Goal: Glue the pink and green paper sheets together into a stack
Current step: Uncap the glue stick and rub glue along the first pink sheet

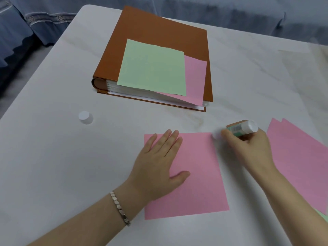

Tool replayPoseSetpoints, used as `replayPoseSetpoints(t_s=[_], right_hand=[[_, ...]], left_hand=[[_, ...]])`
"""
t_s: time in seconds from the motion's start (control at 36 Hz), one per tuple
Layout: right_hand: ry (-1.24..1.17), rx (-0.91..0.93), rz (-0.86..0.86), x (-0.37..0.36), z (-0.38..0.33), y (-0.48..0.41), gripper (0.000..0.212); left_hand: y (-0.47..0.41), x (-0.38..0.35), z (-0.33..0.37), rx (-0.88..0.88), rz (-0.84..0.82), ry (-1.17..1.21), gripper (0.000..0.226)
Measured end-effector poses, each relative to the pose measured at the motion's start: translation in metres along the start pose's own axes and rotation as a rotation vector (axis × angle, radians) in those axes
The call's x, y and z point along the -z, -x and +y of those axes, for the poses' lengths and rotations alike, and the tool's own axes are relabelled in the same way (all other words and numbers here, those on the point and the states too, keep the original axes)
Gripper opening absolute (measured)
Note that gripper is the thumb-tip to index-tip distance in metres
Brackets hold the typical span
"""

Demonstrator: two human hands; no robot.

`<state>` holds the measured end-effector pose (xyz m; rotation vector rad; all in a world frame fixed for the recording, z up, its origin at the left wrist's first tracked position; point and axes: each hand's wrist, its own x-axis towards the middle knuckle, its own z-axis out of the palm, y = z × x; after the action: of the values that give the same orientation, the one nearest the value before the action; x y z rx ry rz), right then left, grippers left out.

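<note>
Farthest left on the white marbled table (pixel 53 157) stands a small round white plastic cap (pixel 85 117), alone and well apart from everything else. Right of it, at the near side, the left hand (pixel 160 164) lies flat, palm down, fingers straight and close together, pressing on the left part of a square pink paper sheet (pixel 197 178) that lies flat on the table. A silver link bracelet (pixel 120 208) circles that wrist. On the far side sits a thick brown hardcover album (pixel 156 36), closed, its spine at the left. A square pale green paper sheet (pixel 152 68) lies on its cover, overlapping another pink paper sheet (pixel 195 77) that sticks out from under it to the right. Further right, the right hand (pixel 248 148) has its fingers curled round a white and green glue stick (pixel 242 128), which is tilted with its working end down at the far right corner of the near pink sheet; that end is blurred. At the right edge lies a loose pile of pink paper sheets (pixel 298 157), fanned slightly, with a green corner (pixel 322 214) peeking out beneath it.
</note>
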<state>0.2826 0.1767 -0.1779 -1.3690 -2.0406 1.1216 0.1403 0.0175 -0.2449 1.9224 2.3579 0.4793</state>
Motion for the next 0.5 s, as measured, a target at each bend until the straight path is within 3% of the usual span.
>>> replayPoseSetpoints(t_s=[0.08, 0.28, 0.5], right_hand=[[-0.066, 0.029, 0.011, 0.003, -0.009, 0.006, 0.012], [-0.002, 0.125, -0.191, -0.036, -0.011, 0.022, 0.01], [0.059, 0.206, -0.181, -0.044, -0.011, 0.023, 0.011]], left_hand=[[-0.001, 0.0, 0.0, -0.002, 0.013, 0.002, 0.074], [-0.003, -0.001, -0.004, -0.049, 0.035, -0.004, 0.075], [-0.004, 0.001, -0.006, -0.061, 0.007, -0.007, 0.076]])
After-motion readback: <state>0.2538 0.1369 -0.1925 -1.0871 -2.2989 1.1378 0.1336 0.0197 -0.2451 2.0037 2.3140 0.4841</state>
